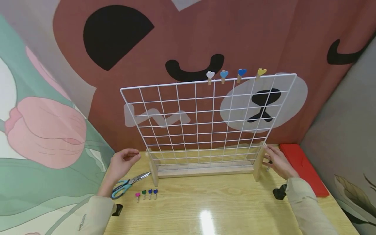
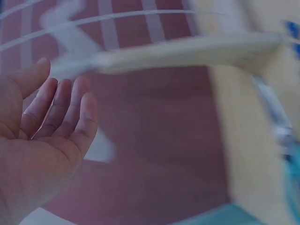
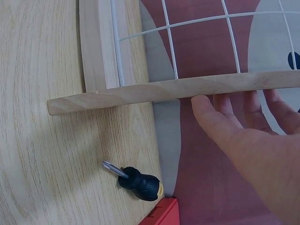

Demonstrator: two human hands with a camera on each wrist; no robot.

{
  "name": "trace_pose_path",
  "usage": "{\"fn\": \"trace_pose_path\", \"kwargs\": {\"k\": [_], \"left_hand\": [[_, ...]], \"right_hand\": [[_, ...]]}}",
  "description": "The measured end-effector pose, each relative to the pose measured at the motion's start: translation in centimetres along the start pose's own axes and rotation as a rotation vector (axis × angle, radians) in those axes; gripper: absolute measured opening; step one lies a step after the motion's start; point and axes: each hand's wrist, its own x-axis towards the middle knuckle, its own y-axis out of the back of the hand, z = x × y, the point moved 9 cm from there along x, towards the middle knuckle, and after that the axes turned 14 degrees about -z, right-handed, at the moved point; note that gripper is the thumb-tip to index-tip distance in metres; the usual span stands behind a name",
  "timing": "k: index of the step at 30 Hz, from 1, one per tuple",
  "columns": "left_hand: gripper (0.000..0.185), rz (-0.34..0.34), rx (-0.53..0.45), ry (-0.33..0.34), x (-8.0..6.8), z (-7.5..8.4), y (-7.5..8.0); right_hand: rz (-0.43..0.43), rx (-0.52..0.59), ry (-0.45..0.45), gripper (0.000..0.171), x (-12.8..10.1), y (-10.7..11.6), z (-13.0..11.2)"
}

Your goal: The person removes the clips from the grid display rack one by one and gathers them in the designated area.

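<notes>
A white wire grid panel [image 1: 205, 124] stands upright in a wooden base [image 1: 205, 171] with a wooden post at each end. My right hand [image 1: 279, 161] touches the outer face of the right post [image 3: 117, 96] with its fingertips, the fingers lightly bent. Beside the left post [image 1: 152, 168], my left hand [image 1: 123, 164] hovers with loosely bent fingers, and nothing shows in its palm in the left wrist view. Along the panel's top wire sit several heart clothespins: white [image 1: 210, 75], light blue [image 1: 224, 75], blue [image 1: 241, 72] and yellow [image 1: 261, 71].
Blue-handled scissors [image 1: 124, 186] lie below my left hand. Near them is a row of small heart clips, pink [image 1: 137, 195], green [image 1: 144, 192] and blue [image 1: 150, 192]. A short screwdriver [image 3: 140, 184] and a red case [image 1: 305, 171] lie right of the stand. A printed curtain hangs behind.
</notes>
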Motion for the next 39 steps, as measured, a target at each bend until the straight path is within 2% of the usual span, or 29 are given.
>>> {"fn": "trace_pose_path", "kwargs": {"k": [4, 9, 17, 22, 28, 31, 34, 39], "left_hand": [[0.026, -0.003, 0.025, -0.093, 1.2, 5.1, 1.7], [0.028, -0.025, 0.033, -0.167, 2.4, 10.8, 3.1], [0.031, -0.106, 0.011, -0.308, 4.1, 18.8, 2.9], [0.033, -0.114, 0.005, -0.377, 5.0, 23.1, 2.7], [0.036, -0.053, 0.018, -0.457, 6.2, 27.3, 3.1], [0.037, -0.008, 0.076, -0.494, 6.6, 29.1, 3.4], [0.038, 0.019, 0.181, -0.517, 7.0, 30.8, 3.2], [0.038, 0.007, 0.243, -0.523, 8.1, 32.8, 2.5]], "right_hand": [[-0.001, -0.002, 0.000, 0.077, -0.2, 0.0, 0.1], [-0.001, -0.010, 0.000, 0.077, -0.2, -0.1, 0.0], [-0.005, -0.006, -0.005, 0.076, -0.2, -0.2, 0.3], [0.001, -0.009, -0.010, 0.077, -0.2, -0.1, 0.2], [0.005, -0.003, -0.015, 0.077, -0.1, -0.1, 0.1], [0.004, 0.000, -0.011, 0.076, -0.1, -0.1, 0.0], [-0.001, -0.001, -0.009, 0.076, -0.1, -0.1, 0.0], [-0.008, -0.013, -0.008, 0.077, -0.1, 0.0, 0.1]]}}
